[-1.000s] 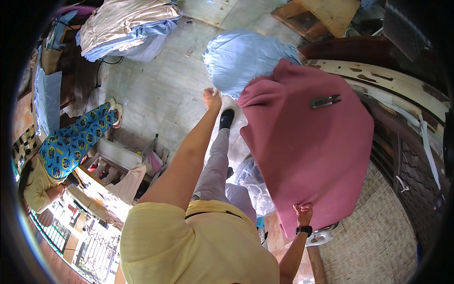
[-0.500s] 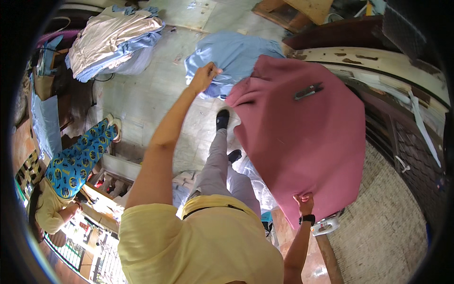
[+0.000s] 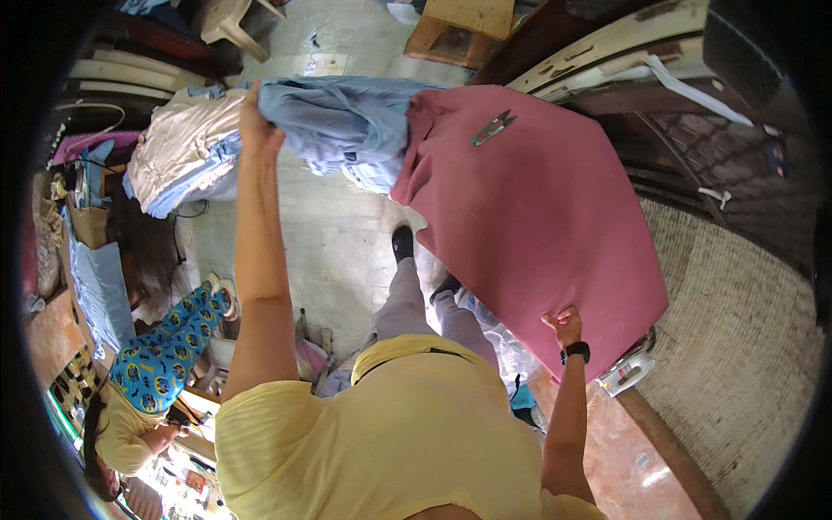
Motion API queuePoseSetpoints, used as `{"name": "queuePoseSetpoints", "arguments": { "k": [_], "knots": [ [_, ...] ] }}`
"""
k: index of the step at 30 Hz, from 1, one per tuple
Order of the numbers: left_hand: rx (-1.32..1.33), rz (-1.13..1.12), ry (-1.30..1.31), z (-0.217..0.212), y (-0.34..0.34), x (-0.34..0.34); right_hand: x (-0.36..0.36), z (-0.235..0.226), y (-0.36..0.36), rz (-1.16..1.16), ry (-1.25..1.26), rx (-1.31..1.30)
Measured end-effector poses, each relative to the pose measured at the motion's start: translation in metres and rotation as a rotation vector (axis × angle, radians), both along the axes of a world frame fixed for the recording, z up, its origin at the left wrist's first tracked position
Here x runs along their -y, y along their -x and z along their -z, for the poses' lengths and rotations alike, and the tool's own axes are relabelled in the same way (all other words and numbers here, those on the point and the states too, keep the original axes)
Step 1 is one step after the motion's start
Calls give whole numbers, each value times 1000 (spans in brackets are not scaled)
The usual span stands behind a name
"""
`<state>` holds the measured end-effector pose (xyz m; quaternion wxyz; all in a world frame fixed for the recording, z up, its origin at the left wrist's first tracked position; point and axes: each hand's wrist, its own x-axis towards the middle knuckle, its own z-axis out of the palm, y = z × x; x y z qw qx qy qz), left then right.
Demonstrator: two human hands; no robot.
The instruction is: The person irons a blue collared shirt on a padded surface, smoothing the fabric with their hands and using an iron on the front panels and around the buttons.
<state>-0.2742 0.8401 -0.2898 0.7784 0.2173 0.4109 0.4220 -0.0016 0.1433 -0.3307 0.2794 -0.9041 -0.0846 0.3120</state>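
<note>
My left hand (image 3: 257, 126) is stretched far out to the left, closed on one end of light blue fabric (image 3: 347, 117). The fabric spans the gap from that hand to the padded board covered in dusky red cloth (image 3: 537, 208). Its folds hang loosely beside the board's narrow far end. At the board's near end, my right hand (image 3: 565, 326), a black watch at its wrist, has its fingers curled against the red cloth, which creases slightly there. A pair of thread snips (image 3: 494, 127) lies on the board toward the far end, away from both hands.
A pile of beige and blue cloth (image 3: 186, 143) stands just left of my left hand. At the lower left, another person in patterned blue trousers (image 3: 165, 364) is seated. A white iron-like appliance (image 3: 626, 373) sits by the board's near corner. A plastic chair (image 3: 230, 26) stands far off.
My left hand has swung left and away from me, drawing the blue fabric out from a heap beside the board toward the pile. My right hand stays at the board's near end.
</note>
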Motion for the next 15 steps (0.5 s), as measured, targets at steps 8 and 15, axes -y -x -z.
{"name": "queuePoseSetpoints", "arguments": {
  "k": [8, 15],
  "knots": [
    [572, 358, -658, -236, 44, 95, 16, 16, -10, -250, 230, 171],
    [634, 184, -841, -324, -35, 272, -152, -135, 70, -627, -731, -145]
  ]
}}
